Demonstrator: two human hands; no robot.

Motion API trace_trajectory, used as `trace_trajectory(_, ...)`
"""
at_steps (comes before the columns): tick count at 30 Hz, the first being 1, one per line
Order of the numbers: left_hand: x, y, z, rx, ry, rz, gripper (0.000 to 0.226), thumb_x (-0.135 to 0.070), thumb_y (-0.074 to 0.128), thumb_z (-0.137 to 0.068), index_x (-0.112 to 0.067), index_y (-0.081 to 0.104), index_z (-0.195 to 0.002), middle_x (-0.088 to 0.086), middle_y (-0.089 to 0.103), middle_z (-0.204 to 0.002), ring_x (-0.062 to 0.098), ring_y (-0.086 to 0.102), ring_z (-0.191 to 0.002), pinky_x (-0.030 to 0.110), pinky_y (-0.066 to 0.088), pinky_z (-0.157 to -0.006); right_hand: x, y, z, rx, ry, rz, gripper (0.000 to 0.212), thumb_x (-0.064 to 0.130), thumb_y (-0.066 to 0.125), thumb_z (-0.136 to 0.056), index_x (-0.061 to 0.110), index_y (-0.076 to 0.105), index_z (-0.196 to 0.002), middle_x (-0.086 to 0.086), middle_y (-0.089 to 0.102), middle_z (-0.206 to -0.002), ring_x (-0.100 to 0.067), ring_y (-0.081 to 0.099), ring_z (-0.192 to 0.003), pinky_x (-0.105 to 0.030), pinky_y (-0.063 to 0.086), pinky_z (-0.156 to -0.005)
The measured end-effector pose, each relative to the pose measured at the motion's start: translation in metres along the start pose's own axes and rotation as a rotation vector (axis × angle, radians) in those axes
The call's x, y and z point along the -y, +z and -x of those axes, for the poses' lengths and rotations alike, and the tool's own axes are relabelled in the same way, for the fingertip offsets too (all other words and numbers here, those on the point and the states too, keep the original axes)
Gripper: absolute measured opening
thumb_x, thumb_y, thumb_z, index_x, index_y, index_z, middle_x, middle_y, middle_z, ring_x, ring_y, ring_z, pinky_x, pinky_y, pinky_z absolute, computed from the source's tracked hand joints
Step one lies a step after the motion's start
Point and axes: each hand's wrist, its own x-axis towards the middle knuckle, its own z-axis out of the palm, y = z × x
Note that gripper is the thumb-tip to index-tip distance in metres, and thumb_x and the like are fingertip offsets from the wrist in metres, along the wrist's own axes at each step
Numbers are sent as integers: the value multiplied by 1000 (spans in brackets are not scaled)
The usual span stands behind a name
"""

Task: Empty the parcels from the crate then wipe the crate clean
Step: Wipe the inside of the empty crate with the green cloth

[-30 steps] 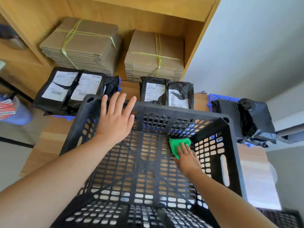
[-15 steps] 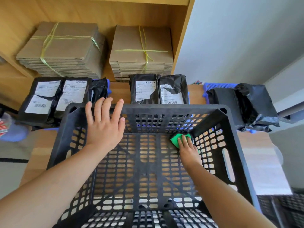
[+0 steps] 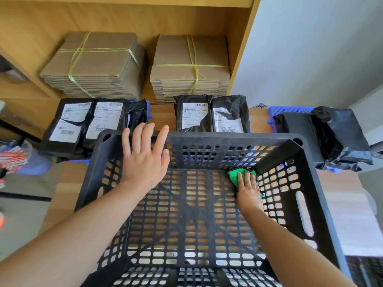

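The place looks like a small packing or dispatch room. On a wooden shelf (image 3: 124,15) lie two bundles of flat cardboard (image 3: 93,65) tied with yellow string. Along the far edge of the table (image 3: 161,116), behind a black crate (image 3: 228,138), stand black plastic parcels (image 3: 83,121) with printed shipping labels. Those at the right lie on a blue tray (image 3: 284,110).

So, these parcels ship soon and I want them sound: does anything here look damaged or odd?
Yes. The leftmost parcel and both parcels of the middle pair have white labels that look torn, with jagged black gaps across them. The crate shows no visible damage.
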Motion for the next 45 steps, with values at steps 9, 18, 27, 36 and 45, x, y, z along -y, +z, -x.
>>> trace_trajectory(9, 42, -29, 3, 212, 175, -14, 65, -34, 26, -99, -29, 8, -162, 5, 15, -168, 26, 13, -155, 51, 14, -125, -2, -16, 1, 41, -46, 10, 81, -2, 47, -91, 11, 2, -157, -12, -1, -164, -32, -1, -151, -38, 16, -122)
trace_trajectory(18, 94, -35, 23, 308, 59, 45, 59, -41, 19, -106, -39, -9, -158, -6, -9, -169, 15, -10, -156, 41, -3, -125, -4, -18, -1, 62, -7, -75, 85, -10, 49, -87, 15, 7, -158, -8, 0, -165, -28, 0, -151, -37, 22, -121)
trace_trajectory(27, 98, -34, 23, 342, 1, 297, 57, -35, 21, -107, -36, 0, -161, -10, -10, -169, 9, -16, -154, 40, -1, -127, 49, -14, -3, 40, 164, -201, 72, -6, 42, -90, 10, 18, -156, -15, 8, -163, -32, 10, -149, -41, 23, -119)
trace_trajectory(36, 100, -28, 23, 293, 53, 309, 62, -39, 10, -100, -31, 5, -161, 0, -1, -170, 19, -7, -156, 44, 6, -127, 150, -16, 2, 64, 210, -258, 69, -10, 31, -92, 10, 16, -156, -12, 4, -164, -32, 5, -150, -44, 27, -117)
trace_trajectory(45, 100, -26, 23, 266, 54, 355, 63, -36, 14, -99, -30, 12, -162, 1, 4, -170, 19, -5, -156, 44, 7, -127, 250, -24, 21, 86, 79, -274, 78, -13, 38, -87, 9, 10, -157, -16, 0, -164, -37, 2, -150, -42, 20, -121)
